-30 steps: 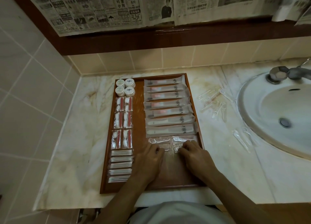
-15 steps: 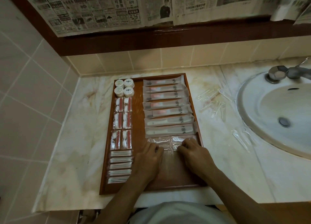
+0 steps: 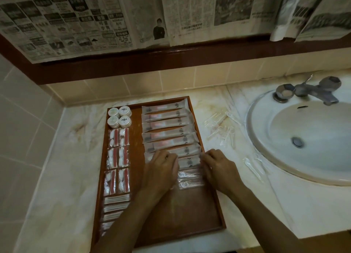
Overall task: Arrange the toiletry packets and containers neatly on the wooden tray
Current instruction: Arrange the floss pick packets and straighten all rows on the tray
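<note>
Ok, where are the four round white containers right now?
In the head view the round containers sit in a two-by-two block at the tray's far left corner, just beyond the red-and-white packets and left of the long sachets.

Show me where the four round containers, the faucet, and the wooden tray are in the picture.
round containers [image 3: 119, 117]: head view, on the lid tops, where the four meet.
faucet [image 3: 311, 91]: head view, on the metal body between the two knobs.
wooden tray [image 3: 191, 212]: head view, on the bare wooden floor near the front.
</note>
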